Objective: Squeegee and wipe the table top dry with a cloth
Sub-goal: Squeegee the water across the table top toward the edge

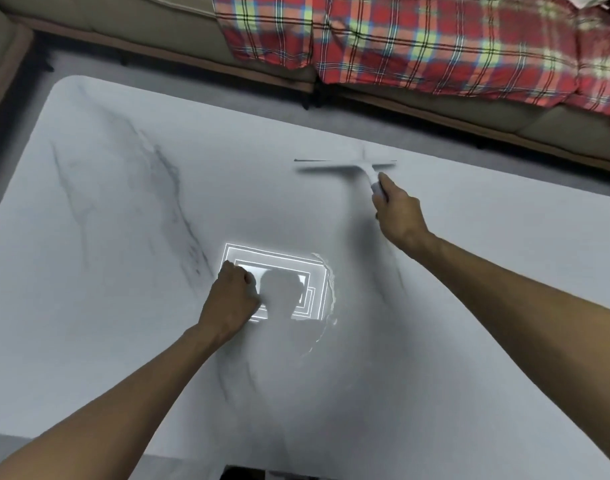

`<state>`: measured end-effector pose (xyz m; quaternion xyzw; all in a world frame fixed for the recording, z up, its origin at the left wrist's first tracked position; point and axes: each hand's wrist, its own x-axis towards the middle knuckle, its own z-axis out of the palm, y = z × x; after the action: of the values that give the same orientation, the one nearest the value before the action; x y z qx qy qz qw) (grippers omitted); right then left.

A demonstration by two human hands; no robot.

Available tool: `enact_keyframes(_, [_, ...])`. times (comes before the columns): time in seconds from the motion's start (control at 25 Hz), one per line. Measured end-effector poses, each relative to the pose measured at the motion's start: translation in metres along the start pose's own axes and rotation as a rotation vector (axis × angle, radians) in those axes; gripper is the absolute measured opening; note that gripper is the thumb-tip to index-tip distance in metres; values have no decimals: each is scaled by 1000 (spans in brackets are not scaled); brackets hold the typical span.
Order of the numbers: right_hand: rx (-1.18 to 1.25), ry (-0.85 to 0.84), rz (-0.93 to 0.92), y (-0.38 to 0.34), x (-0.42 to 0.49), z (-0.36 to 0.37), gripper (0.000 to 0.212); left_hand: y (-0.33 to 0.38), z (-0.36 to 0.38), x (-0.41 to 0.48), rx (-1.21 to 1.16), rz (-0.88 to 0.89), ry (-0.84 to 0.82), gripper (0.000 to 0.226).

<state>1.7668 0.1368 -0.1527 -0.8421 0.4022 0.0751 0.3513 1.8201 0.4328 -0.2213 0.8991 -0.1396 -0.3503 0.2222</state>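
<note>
The white marble table top [123, 237] fills most of the view, glossy, with grey veins. My right hand [399, 213] grips the handle of a white squeegee [348, 167], whose blade lies across the far middle of the table, blurred by motion. My left hand [232, 299] rests as a closed fist on the table near the centre, over a bright reflection of a ceiling light. A thin edge of water [329, 289] shows to the right of that reflection. No cloth is in view.
A beige sofa [158, 32] runs along the far side of the table, with a red plaid blanket [418, 39] draped over it. A narrow strip of grey floor [227, 95] lies between sofa and table. The table's near edge is at the bottom.
</note>
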Motion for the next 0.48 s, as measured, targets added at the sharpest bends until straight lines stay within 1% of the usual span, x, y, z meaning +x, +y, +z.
enact_keyframes(0.12, [-35,84,27,-22,54,20,41,10,7,42,213,116,-50,19])
enact_keyframes(0.16, [-56,91,27,-26,62,25,42,13,9,50,242,134,-83,20])
enact_keyframes(0.2, [-79,82,21,-28,65,28,43,15,12,56,251,139,-124,27])
enact_keyframes(0.28, [-126,23,-4,-21,56,31,47,22,16,64,281,108,-226,44])
enact_keyframes(0.32, [-147,-20,-29,-13,43,31,48,26,17,65,291,87,-256,49])
enact_keyframes(0.4, [-185,-114,-36,7,4,26,50,33,16,70,286,52,-314,53])
enact_keyframes(0.48, [-212,-191,5,26,-41,16,52,36,13,73,278,36,-363,54])
